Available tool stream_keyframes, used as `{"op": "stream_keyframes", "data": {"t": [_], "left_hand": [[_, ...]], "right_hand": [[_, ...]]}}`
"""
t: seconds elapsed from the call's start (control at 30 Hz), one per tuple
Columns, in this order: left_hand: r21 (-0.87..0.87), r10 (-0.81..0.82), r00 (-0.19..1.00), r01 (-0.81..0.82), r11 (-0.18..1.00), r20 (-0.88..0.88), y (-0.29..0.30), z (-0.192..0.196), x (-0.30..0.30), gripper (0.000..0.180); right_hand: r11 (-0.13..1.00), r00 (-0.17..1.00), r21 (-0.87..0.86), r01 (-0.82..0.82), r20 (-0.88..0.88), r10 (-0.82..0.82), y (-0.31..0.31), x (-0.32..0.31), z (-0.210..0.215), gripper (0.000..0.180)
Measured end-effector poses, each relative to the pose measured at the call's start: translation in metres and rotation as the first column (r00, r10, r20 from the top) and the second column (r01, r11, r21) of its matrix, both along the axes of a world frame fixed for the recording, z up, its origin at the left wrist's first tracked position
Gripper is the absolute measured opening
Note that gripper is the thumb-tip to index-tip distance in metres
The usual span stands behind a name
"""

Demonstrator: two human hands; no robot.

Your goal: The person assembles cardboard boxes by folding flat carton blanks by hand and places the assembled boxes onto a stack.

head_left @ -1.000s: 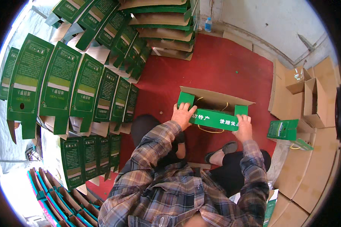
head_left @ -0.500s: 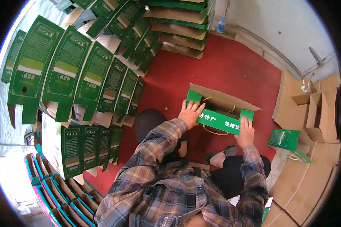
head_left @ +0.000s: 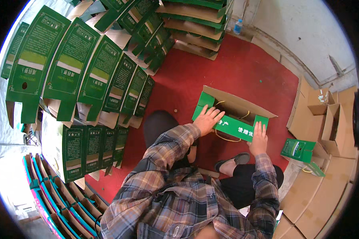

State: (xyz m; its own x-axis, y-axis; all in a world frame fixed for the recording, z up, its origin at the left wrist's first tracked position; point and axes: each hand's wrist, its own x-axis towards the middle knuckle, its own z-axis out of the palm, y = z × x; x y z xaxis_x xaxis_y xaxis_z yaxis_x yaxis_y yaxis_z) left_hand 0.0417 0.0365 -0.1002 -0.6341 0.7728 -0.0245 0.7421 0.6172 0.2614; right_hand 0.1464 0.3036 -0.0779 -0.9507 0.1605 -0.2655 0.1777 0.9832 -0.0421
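Note:
Between my feet, on the red floor, stands a green cardboard box (head_left: 232,127) with its top open. A plain brown flap (head_left: 236,101) stands up along its far side, and the green near flap carries white print. My left hand (head_left: 208,120) lies on the left part of that near flap, fingers stretched out. At the other end my right hand (head_left: 259,139) rests with straight fingers on the green right corner. A yellow cord handle (head_left: 228,138) loops out on the near side; more yellow cord shows inside. The palms hide parts of the flap.
Tall rows of green boxes (head_left: 70,65) stack up at left, with teal-edged cartons (head_left: 62,195) below. More flattened-looking green boxes (head_left: 193,24) are piled at the back. Brown cartons (head_left: 313,183) line the right side, beside a small green box (head_left: 297,149). A water bottle (head_left: 238,26) stands by the wall.
My left hand has slid right along the near flap, uncovering more of the box's green left end. My right hand stays at its corner. The whole view has shifted slightly.

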Motion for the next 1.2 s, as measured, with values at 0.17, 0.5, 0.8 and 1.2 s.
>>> {"op": "stream_keyframes", "data": {"t": [0.17, 0.5, 0.8, 1.2], "left_hand": [[0.091, 0.016, 1.0, -0.016, 0.996, -0.005, 0.005, -0.013, -0.005, 0.088], [0.171, 0.085, 0.987, -0.108, 0.979, 0.139, 0.002, 0.008, -0.007, 0.082], [0.438, 0.312, 0.869, -0.469, 0.767, 0.384, -0.004, 0.071, 0.005, 0.086], [0.827, 0.087, 0.832, -0.554, 0.099, 0.547, -0.131, 0.274, 0.073, 0.085]], "right_hand": [[0.997, 0.997, -0.066, 0.048, 0.065, -0.044, 0.0, -0.007, 0.008, 0.1], [0.857, 0.934, -0.515, 0.035, -0.287, -0.211, 0.087, 0.022, 0.036, 0.058], [0.627, 0.886, -0.76, 0.175, -0.157, -0.437, 0.124, 0.034, 0.006, 0.05], [0.575, 0.928, -0.81, 0.117, -0.117, -0.353, 0.114, 0.012, 0.005, 0.049]]}}
